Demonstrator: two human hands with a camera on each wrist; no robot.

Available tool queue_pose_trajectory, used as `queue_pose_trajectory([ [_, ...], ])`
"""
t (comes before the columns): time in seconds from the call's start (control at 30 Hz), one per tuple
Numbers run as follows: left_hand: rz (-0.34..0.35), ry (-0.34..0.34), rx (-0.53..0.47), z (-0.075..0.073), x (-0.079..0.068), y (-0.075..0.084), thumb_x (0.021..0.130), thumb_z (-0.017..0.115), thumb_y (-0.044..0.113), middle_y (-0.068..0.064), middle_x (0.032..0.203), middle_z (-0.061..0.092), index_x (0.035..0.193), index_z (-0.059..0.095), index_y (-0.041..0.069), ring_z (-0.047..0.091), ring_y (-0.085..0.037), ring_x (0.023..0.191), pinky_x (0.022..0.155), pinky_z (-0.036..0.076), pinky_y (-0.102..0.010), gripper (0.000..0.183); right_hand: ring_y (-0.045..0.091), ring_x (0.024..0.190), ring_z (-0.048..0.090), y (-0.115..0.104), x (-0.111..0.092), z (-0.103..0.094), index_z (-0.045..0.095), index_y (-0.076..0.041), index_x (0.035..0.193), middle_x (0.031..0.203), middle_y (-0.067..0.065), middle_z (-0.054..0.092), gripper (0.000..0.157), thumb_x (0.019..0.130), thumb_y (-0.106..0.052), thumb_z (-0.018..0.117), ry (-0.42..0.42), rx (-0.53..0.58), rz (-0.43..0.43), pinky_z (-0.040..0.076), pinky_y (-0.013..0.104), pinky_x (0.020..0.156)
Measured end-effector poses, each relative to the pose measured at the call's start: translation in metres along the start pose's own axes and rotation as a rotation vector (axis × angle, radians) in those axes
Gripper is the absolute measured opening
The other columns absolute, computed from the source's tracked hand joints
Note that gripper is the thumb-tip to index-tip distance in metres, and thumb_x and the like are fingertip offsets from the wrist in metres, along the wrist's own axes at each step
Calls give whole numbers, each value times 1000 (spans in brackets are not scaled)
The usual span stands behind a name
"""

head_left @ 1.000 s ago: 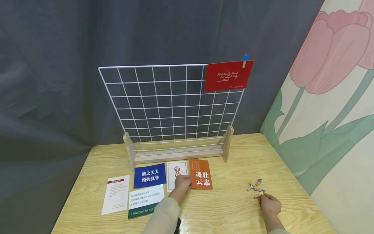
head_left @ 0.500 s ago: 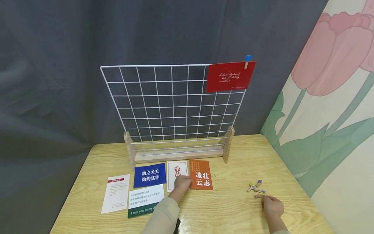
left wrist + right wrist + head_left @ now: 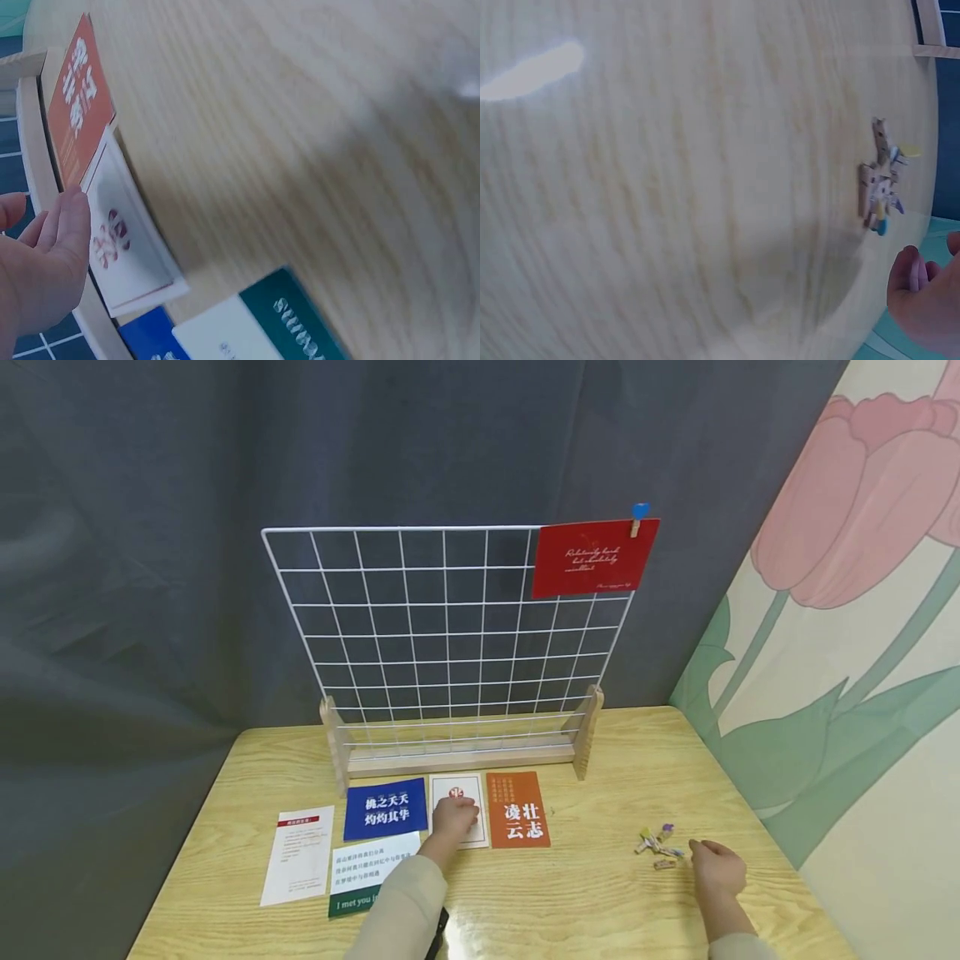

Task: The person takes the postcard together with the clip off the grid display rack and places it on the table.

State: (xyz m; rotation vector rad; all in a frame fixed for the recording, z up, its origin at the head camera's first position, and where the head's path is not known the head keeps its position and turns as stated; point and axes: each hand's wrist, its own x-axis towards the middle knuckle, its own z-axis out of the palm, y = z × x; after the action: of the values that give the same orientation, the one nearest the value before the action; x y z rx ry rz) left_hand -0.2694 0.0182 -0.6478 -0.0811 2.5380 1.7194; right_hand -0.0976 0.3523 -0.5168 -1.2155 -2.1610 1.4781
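Note:
In the head view my left hand [image 3: 455,820] hovers over the white card [image 3: 472,835] with a red round emblem and covers part of it. The left wrist view shows its fingers loosely extended, with nothing between them. An orange card [image 3: 517,810] with white characters lies just right of the white card. My right hand [image 3: 717,868] is over the table's right side, fingers loosely curled and holding nothing visible. To its left lie several small wooden clothespins [image 3: 881,180] in a little pile, with coloured heads. One clothespin [image 3: 664,864] lies slightly in front of the others.
A white wire grid [image 3: 465,635] on a wooden base [image 3: 461,764] stands at the back. A red card [image 3: 588,560] hangs top right under a blue-headed clothespin [image 3: 636,527]. Blue [image 3: 386,810], green-and-white [image 3: 363,872] and white-and-red [image 3: 298,856] cards lie on the left.
My left hand has drawn off the orange card's edge, to the left and up over the white card. My right hand has let go of the front clothespin and moved right, away from the pile.

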Motion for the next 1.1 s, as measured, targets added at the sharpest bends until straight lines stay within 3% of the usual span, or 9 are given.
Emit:
queue_pose_trajectory([
  [0.17, 54, 41, -151, 31, 63, -86, 62, 73, 26, 2, 70, 63, 79, 68, 15, 54, -8, 44, 32, 41, -22, 21, 24, 75, 51, -10, 6, -4, 45, 13, 112, 75, 9, 57, 42, 82, -17, 51, -15, 35, -10, 42, 19, 54],
  [0.2, 11, 36, -154, 29, 65, -82, 62, 73, 26, 0, 73, 64, 81, 68, 14, 57, -11, 47, 34, 44, -26, 23, 27, 77, 52, -12, 7, -4, 44, 13, 113, 80, 14, 57, 43, 83, -17, 51, -21, 40, -13, 44, 22, 58],
  [0.43, -62, -25, -86, -61, -42, 104, 70, 62, 2, -15, 71, 62, 90, 63, -7, 60, -23, 58, 50, 49, -26, 22, 25, 77, 53, -29, 13, -7, 41, 14, 116, 100, 27, 50, 48, 84, -20, 50, -39, 26, -54, 45, 27, 64],
  [0.53, -51, -44, -54, -59, -25, 93, 72, 65, 9, -17, 74, 62, 94, 62, -6, 60, -25, 60, 49, 49, -30, 27, 36, 94, 48, -36, 15, -8, 39, 14, 119, 109, 31, 45, 50, 85, -22, 48, -55, 13, -68, 45, 29, 68],
  [0.6, 51, -61, -93, -51, 0, 63, 72, 67, 16, -11, 71, 63, 91, 65, 0, 59, -19, 55, 46, 46, -27, 25, 39, 101, 44, -41, 17, -8, 38, 14, 120, 113, 32, 43, 51, 86, -23, 47, -67, 8, -78, 44, 34, 74],
  [0.7, 83, -70, -122, -53, 14, 56, 72, 68, 18, -9, 75, 63, 91, 65, 2, 58, -17, 57, 49, 47, -28, 25, 41, 105, 40, -49, 20, -8, 36, 14, 121, 117, 33, 38, 53, 86, -24, 46, -92, 15, -98, 40, 41, 82],
  [0.83, 16, -13, -115, -76, -10, 109, 73, 65, 5, -17, 86, 61, 95, 61, -6, 59, -25, 67, 61, 50, -34, 25, 43, 107, 38, -60, 24, -8, 33, 15, 122, 119, 34, 35, 55, 86, -24, 46, -133, 11, -139, 35, 47, 88],
  [0.9, 42, 11, -106, -87, -20, 129, 74, 63, 3, -18, 87, 61, 95, 61, -8, 60, -23, 67, 61, 50, -31, 23, 44, 108, 37, -66, 26, -9, 32, 16, 123, 120, 35, 34, 57, 85, -25, 46, -160, -3, -156, 34, 48, 89],
  [1.1, 87, 24, -93, -106, -22, 164, 76, 62, 5, -16, 85, 63, 94, 62, -6, 60, -20, 67, 58, 48, -25, 22, 46, 112, 29, -92, 35, -13, 28, 17, 124, 122, 36, 30, 59, 86, -26, 46, -218, -43, -233, 29, 52, 91],
])
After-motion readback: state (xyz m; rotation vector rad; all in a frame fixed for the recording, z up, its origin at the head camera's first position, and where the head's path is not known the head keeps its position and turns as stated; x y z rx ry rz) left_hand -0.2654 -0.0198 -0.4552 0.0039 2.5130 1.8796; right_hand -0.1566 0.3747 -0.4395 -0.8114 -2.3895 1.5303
